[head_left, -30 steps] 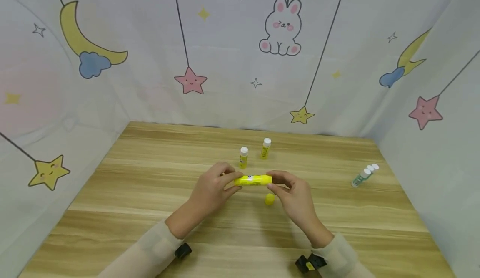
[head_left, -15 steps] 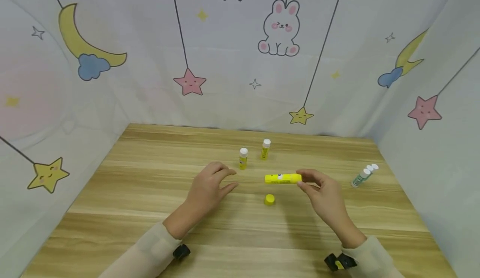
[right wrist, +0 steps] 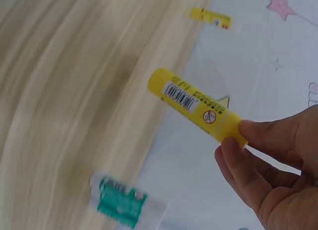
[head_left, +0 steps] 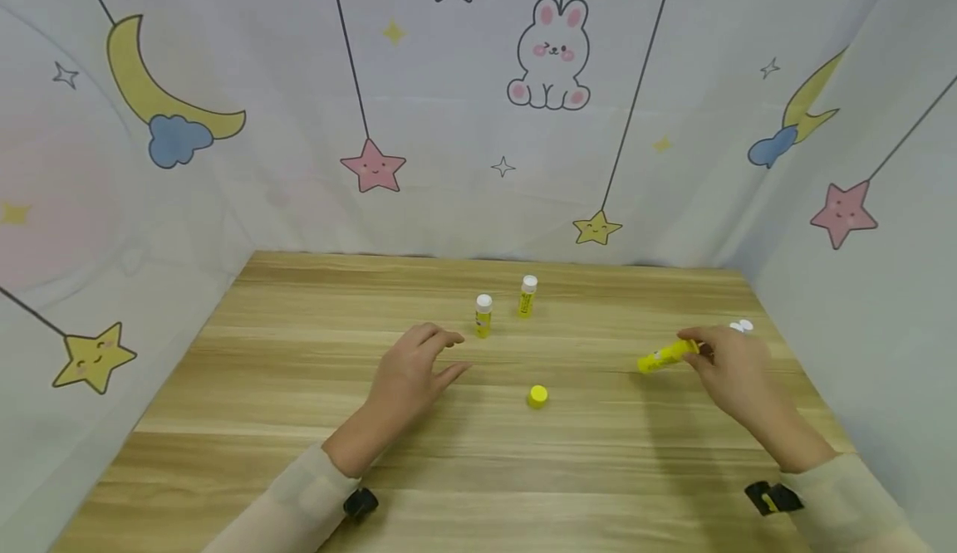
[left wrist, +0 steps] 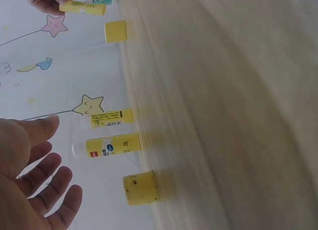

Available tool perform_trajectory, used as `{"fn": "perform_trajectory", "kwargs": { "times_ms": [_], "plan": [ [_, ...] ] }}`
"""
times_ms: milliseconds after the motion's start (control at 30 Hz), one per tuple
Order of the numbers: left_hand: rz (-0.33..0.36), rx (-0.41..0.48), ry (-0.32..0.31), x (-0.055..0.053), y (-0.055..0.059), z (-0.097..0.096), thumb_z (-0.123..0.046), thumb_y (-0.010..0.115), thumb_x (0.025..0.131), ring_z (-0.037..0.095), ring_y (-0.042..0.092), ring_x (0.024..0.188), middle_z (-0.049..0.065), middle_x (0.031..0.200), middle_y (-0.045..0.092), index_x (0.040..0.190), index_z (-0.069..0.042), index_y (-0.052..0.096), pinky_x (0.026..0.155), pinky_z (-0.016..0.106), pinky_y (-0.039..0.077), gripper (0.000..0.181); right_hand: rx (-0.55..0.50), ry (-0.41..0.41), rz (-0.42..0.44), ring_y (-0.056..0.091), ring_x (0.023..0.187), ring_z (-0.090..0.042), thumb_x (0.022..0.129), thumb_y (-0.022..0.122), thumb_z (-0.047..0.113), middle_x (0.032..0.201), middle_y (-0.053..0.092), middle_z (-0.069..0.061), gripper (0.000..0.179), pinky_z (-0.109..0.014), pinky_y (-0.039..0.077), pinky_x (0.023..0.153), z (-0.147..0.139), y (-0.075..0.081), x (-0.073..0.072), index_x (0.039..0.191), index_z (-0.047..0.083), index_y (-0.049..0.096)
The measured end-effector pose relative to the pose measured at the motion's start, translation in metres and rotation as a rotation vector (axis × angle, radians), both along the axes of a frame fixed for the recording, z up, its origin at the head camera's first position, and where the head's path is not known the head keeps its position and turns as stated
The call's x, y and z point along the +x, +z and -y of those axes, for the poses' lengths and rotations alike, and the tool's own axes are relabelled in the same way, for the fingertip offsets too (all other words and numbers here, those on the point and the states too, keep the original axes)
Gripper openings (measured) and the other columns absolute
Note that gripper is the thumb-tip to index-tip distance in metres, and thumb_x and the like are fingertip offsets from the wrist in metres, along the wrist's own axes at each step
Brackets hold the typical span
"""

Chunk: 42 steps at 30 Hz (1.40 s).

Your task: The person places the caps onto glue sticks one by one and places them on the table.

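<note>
My right hand (head_left: 736,374) pinches a yellow glue stick (head_left: 665,357) by one end, in the air above the right side of the table. Its barcode label shows in the right wrist view, where thumb and fingers grip the near end. Over the left middle of the table my left hand (head_left: 411,374) hovers with relaxed fingers and holds nothing. Just beyond it stand two yellow glue sticks with white tops, one nearer (head_left: 483,317) and one farther (head_left: 527,297). A yellow cap (head_left: 537,396) sits between the hands. Another yellow cap (left wrist: 140,188) appears beside my left hand in the left wrist view.
Green-labelled glue sticks with white tops (head_left: 743,325) stand at the right, mostly hidden behind my right hand; one green label (right wrist: 121,201) shows in the right wrist view. A printed cloth (head_left: 449,204) encloses the wooden table (head_left: 299,486) at the back and sides.
My left hand has let go of the yellow glue stick and stayed almost in place. My right hand has carried the stick to the right, tilting its free end down.
</note>
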State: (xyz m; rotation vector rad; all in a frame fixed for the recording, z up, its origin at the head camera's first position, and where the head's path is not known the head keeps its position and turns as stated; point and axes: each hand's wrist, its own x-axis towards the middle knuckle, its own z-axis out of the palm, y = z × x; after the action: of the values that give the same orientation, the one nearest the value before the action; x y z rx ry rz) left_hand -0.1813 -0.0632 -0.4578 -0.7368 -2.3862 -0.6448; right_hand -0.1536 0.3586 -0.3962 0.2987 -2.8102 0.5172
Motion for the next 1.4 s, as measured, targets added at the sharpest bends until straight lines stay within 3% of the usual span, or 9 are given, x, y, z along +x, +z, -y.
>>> {"fn": "perform_trajectory", "kwargs": {
  "times_ms": [167,433,800,1400],
  "plan": [
    [0.003,0.012,0.004,-0.001,-0.002,0.002,-0.020,0.092,0.075,0.017,0.065,0.091,-0.001,0.099,0.068,0.107,-0.012,0.075,0.073,0.031,0.058,0.038,0.148,-0.034,-0.016,0.061,0.064,-0.025,0.085,0.074,-0.004,0.097,0.069,-0.030,0.028,-0.037,0.049,0.051,-0.022,0.006,-0.007,0.113,-0.008,0.071],
    [0.034,0.019,0.006,0.000,-0.004,0.005,-0.021,0.091,0.077,0.017,0.065,0.091,0.000,0.100,0.068,0.108,-0.012,0.075,0.074,0.031,0.058,0.036,0.237,0.003,-0.038,0.067,0.088,-0.049,0.083,0.071,-0.009,0.100,0.069,-0.032,0.026,-0.060,0.055,0.073,-0.038,0.004,-0.014,0.109,-0.010,0.072],
    [0.064,0.018,0.000,-0.001,-0.003,0.006,-0.018,0.090,0.078,0.016,0.064,0.092,-0.002,0.098,0.067,0.104,-0.014,0.075,0.074,0.031,0.057,0.030,0.279,-0.001,0.064,0.064,0.093,-0.052,0.084,0.070,-0.009,0.102,0.068,-0.033,0.028,-0.062,0.054,0.079,-0.045,-0.001,-0.022,0.111,-0.012,0.070],
    [0.067,0.019,0.023,-0.003,-0.005,0.005,-0.020,0.089,0.080,0.017,0.065,0.092,-0.003,0.100,0.067,0.104,-0.014,0.075,0.074,0.032,0.057,0.029,0.265,0.011,-0.050,0.065,0.096,-0.053,0.085,0.070,-0.008,0.106,0.067,-0.035,0.029,-0.063,0.053,0.081,-0.045,-0.009,-0.023,0.112,-0.016,0.068]
  ]
}}
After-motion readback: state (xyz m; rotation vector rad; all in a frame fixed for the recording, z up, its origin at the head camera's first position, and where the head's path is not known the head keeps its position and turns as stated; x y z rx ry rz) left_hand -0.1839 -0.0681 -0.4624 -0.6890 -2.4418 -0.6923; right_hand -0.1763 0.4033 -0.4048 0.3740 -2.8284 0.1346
